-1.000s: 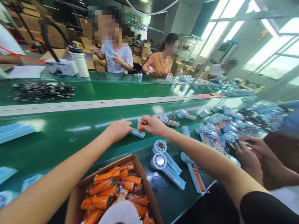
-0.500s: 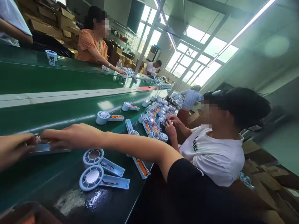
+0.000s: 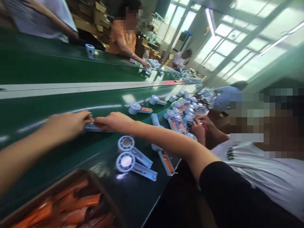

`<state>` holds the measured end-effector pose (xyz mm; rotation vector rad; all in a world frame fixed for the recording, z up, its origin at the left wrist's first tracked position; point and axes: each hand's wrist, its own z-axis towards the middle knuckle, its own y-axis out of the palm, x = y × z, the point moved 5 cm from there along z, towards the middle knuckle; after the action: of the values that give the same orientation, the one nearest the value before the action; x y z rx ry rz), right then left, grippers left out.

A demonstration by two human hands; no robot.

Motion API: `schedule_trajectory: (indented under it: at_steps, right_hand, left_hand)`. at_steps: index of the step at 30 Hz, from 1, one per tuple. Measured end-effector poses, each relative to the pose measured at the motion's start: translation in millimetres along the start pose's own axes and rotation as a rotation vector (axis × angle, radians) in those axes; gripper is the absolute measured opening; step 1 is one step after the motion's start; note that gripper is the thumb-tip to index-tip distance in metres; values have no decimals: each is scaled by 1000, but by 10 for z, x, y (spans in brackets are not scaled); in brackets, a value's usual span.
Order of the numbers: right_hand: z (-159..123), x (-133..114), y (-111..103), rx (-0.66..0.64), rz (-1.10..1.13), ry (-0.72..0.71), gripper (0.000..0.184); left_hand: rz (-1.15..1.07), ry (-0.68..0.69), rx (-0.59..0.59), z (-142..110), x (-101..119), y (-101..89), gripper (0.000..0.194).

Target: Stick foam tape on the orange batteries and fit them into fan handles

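So the left hand and right hand are almost meeting over the green table, fingertips bunched up close, but it's too blurry to tell what either one's gripping. A blue handle is right under them, mostly hidden. Nearer and a bit right, two blue fans lie side by side. Near left there's a box of orange tubes. Off right, a co-worker's hands are beside a cluster of more fans.
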<state>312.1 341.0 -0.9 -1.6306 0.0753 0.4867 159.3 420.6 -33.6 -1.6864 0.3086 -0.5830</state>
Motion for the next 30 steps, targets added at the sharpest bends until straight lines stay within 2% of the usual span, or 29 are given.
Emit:
schedule_trajectory:
  at_steps: [1,3,4,6,9,11,13,15,16,18,21,23,24,26,28,30]
  right_hand:
    - [26,-24,38,-24,-48,-63,14]
    - [83,-23,129,-64,-155,-126,33]
    - [111,-13,188,-102,-216,-138,36]
    - [152,-3,272,-149,-321,-138,33]
    - [163,-45,287,-177,-318,-139,28]
    - [149,-87,247,-187,-293,-154,24]
    - [145,-118,193,-184,-244,-185,14]
    - [177,-122,153,-164,-169,-227,8]
    - [205,-113,140,-151,-126,-244,11]
    - [253,-79,117,-116,-42,-251,15]
    - [196,-36,29,-21,55,-183,26]
    - [25,-70,-79,71,103,-125,25]
    - [-106,-126,-139,114,126,-108,23]
    - [-463,-329,-231,164,179,-112,19]
    - [-927,-620,-243,142,245,-162,28]
    - [-1445,-915,-137,61,320,-227,38]
  left_hand:
    - [16,12,-30,-57,99,-50,34]
    - [17,22,-41,-118,240,-95,32]
    - [25,13,-41,-125,268,-89,31]
    - [27,1,-34,-116,277,-54,30]
    - [-3,1,-21,-93,306,-49,28]
    - [-26,-4,-10,-126,375,-125,24]
    - [-47,-9,25,-262,444,-269,24]
    - [-60,-10,91,-571,478,-439,30]
    - [-70,0,128,-811,490,-513,32]
    - [-121,67,178,-1457,537,-598,26]
    - [-259,315,153,-2616,656,-519,19]
    - [-172,373,170,-3222,646,-362,32]
    - [-102,375,194,-3422,629,-270,44]
    - [27,353,265,-3624,627,-105,54]
    - [107,353,339,-3662,699,-5,45]
    - [173,375,422,-3666,812,14,32]
